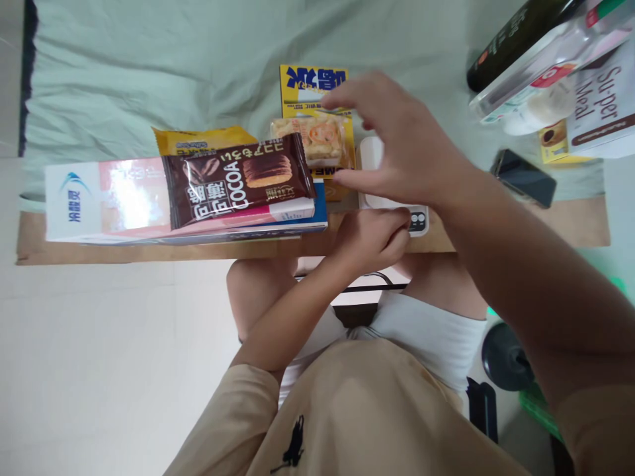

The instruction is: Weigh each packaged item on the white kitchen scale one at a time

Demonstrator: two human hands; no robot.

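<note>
My right hand (404, 149) hovers with fingers spread over a white phone (370, 157) on the table. Its fingertips reach toward a small clear packet of biscuits (310, 139) and hold nothing. That packet lies on a yellow box with blue letters (312, 82). My left hand (372, 237) is curled into a fist at the table's near edge, beside the phone's camera corner, with nothing visible in it. A brown COCOA snack packet (238, 182) lies left of both hands, on a pink and white box (109, 201).
A yellow packet (198, 139) sticks out behind the cocoa packet. At the right are a black phone (523, 177), a dark bottle (516, 36), a clear container (540, 79) and a white Su-per Meal box (602, 99). A pale green cloth (149, 66) covers the far table.
</note>
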